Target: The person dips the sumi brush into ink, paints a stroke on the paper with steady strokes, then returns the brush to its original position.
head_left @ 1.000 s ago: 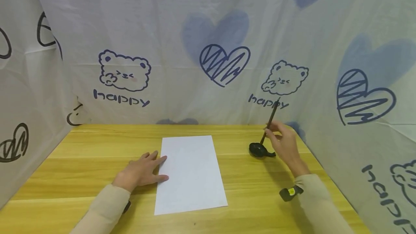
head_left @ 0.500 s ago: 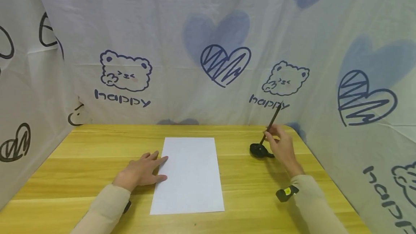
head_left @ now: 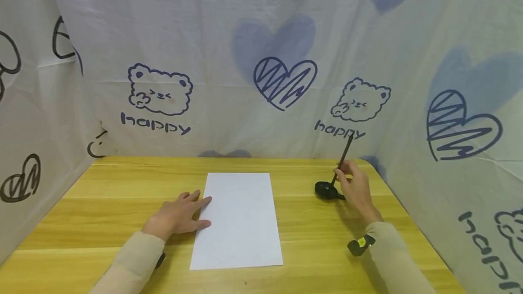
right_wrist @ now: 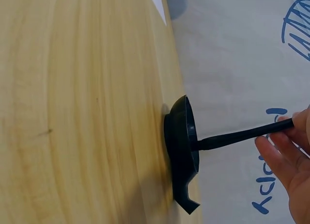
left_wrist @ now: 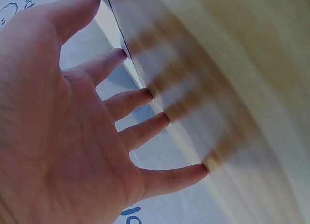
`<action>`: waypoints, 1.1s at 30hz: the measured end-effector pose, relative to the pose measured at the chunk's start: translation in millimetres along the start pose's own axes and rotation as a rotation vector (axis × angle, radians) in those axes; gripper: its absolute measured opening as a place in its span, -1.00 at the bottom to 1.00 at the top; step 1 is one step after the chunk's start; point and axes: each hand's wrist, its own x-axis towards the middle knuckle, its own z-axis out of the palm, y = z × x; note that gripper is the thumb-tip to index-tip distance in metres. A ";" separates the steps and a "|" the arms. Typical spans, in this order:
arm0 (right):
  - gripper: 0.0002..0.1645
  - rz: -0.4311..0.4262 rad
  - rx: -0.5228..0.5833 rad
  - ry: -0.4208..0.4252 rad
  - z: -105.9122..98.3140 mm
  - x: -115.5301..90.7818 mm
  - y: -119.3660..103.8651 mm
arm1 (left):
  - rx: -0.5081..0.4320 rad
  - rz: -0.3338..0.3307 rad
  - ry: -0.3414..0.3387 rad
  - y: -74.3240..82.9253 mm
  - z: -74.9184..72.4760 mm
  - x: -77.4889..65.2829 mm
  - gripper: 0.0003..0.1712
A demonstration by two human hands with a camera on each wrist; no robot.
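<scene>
A white sheet of paper (head_left: 239,221) lies on the wooden table. My left hand (head_left: 180,214) rests at its left edge, fingers spread, thumb and index finger on the paper; in the left wrist view the fingertips (left_wrist: 160,118) touch the table. On the right, my right hand (head_left: 356,189) pinches a dark writing brush (head_left: 344,154) by its shaft. Its lower end dips into a small black ink dish (head_left: 324,190) with a curved handle. The right wrist view shows the brush (right_wrist: 232,138) entering the dish (right_wrist: 180,137), its bristles hidden inside the bowl.
The wooden table (head_left: 135,180) ends at a white curtain (head_left: 220,58) printed with hearts and bears. The curtain also encloses the left and right sides. A dark device with a yellow mark (head_left: 361,244) sits on the right wrist.
The right hand has shifted slightly, and the brush has moved a little within the ink dish. The paper has slid slightly beneath the left hand, which stays in place.
</scene>
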 end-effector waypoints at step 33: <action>-0.81 0.020 -0.117 0.055 -8.3 9.3 -4.3 | -0.003 -0.004 -0.006 1.1 0.5 0.3 -0.10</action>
